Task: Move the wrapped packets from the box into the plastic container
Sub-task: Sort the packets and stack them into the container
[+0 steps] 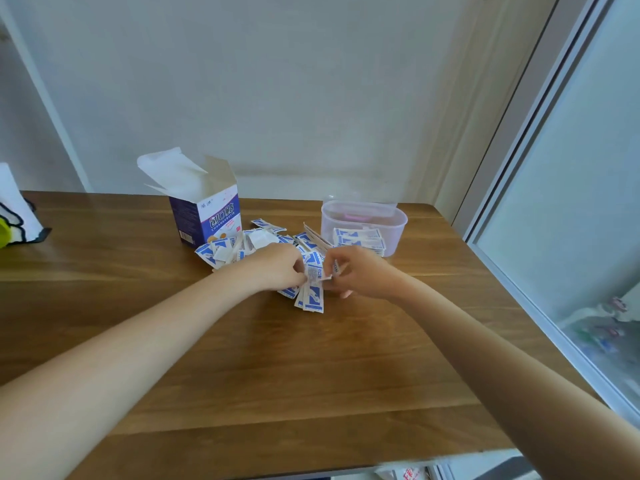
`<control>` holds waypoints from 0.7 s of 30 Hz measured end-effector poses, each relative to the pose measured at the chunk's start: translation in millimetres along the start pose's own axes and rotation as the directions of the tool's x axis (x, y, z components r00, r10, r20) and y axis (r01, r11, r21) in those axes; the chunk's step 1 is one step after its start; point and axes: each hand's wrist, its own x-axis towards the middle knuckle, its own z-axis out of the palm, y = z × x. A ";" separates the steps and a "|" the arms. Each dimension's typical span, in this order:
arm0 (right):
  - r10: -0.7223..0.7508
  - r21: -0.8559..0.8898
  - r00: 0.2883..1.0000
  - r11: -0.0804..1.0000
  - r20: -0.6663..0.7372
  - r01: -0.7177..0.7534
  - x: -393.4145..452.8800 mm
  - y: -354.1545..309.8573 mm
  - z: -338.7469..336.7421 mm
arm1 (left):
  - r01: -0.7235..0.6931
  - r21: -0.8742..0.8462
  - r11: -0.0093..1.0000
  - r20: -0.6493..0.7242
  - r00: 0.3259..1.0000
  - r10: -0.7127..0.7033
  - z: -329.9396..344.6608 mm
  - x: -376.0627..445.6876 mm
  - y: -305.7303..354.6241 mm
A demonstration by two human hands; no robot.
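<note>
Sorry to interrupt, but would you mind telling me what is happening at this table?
A person is gathering small wrapped packets from a loose pile on the wooden table. The left hand and right hand together pinch a bunch of them. The open box stands behind the pile. The plastic container, to its right, already holds a few packets.

- The box (pixel 204 216) is set on the counter (pixel 242 358), left of the plastic container (pixel 363 223).
- Loose packets (pixel 242 245) are spread between them; some are stacked in the container.
</note>
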 end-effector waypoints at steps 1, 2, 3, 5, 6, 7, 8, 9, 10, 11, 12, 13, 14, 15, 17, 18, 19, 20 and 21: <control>-0.019 -0.048 0.996 0.999 -0.082 0.016 -0.1 4.9 -2.3 | 0.012 0.006 1.000 -0.023 1.000 -0.012 0.4 1.4 0.6; -0.046 -0.110 0.987 0.994 -0.152 0.030 -0.4 8.9 -5.0 | 0.029 0.011 1.000 -0.049 0.998 -0.028 1.2 2.8 1.5; -0.072 -0.176 0.977 0.984 -0.200 0.037 -0.9 11.7 -7.2 | 0.056 0.014 0.998 -0.067 0.996 -0.055 2.7 4.1 2.6; -0.114 -0.276 0.970 0.960 -0.216 0.051 -3.9 14.8 -8.1 | 0.110 0.062 0.992 -0.043 0.993 -0.108 7.6 4.1 8.2; -0.129 -0.297 0.971 0.952 -0.199 0.066 -5.2 15.6 -6.7 | 0.121 0.120 0.985 -0.009 0.993 -0.121 10.9 3.3 12.1; -0.137 -0.296 0.974 0.952 -0.183 0.078 -6.5 16.3 -4.2 | 0.121 0.180 0.976 0.025 0.992 -0.128 14.8 2.7 16.4; -0.138 -0.277 0.976 0.957 -0.169 0.087 -7.3 16.4 -1.0 | 0.112 0.219 0.969 0.043 0.991 -0.124 17.5 2.3 19.8; -0.134 -0.253 0.979 0.963 -0.153 0.092 -7.0 18.0 2.3 | 0.103 0.229 0.968 0.050 0.992 -0.117 18.7 3.2 22.1; -0.121 -0.232 0.983 0.969 -0.135 0.088 -7.0 18.3 4.8 | 0.098 0.213 0.972 0.056 0.992 -0.112 18.5 5.0 23.1; -0.100 -0.214 0.988 0.974 -0.116 0.073 -6.5 19.4 6.5 | 0.098 0.181 0.979 0.068 0.991 -0.112 17.3 6.7 22.5; -0.083 -0.191 0.991 0.980 -0.101 0.062 -6.7 19.5 6.9 | 0.103 0.142 0.985 0.083 0.990 -0.115 15.0 8.0 20.0; -0.073 -0.160 0.993 0.985 -0.097 0.057 -7.1 19.9 6.1 | 0.106 0.089 0.990 0.095 0.989 -0.114 12.7 8.8 16.8; -0.075 -0.123 0.992 0.990 -0.104 0.062 -7.2 19.9 4.5 | 0.108 0.032 0.994 0.098 0.989 -0.111 9.4 9.3 12.5; -0.082 -0.090 0.989 0.993 -0.122 0.072 -7.4 19.9 2.7 | 0.110 -0.026 0.994 0.100 0.989 -0.107 6.2 8.4 7.6; -0.064 -0.009 0.986 0.998 -0.152 0.063 -7.3 19.8 -2.4 | 0.109 -0.115 0.987 0.103 0.990 -0.097 -1.4 5.4 -2.7; -0.052 0.049 0.985 0.997 -0.163 0.061 -7.6 18.5 -5.4 | 0.111 -0.141 0.984 0.106 0.990 -0.097 -5.5 3.8 -7.7; -0.057 0.100 0.983 0.992 -0.177 0.075 -8.1 15.8 -7.7 | 0.113 -0.146 0.983 0.110 0.989 -0.098 -9.1 2.8 -12.5; -0.075 0.129 0.978 0.986 -0.195 0.101 -8.2 12.5 -9.6 | 0.111 -0.129 0.985 0.121 0.988 -0.095 -12.9 2.3 -15.9; -0.112 0.108 0.970 0.985 -0.214 0.137 -7.8 9.5 -11.3 | 0.102 -0.104 0.989 0.143 0.986 -0.087 -16.3 1.7 -17.7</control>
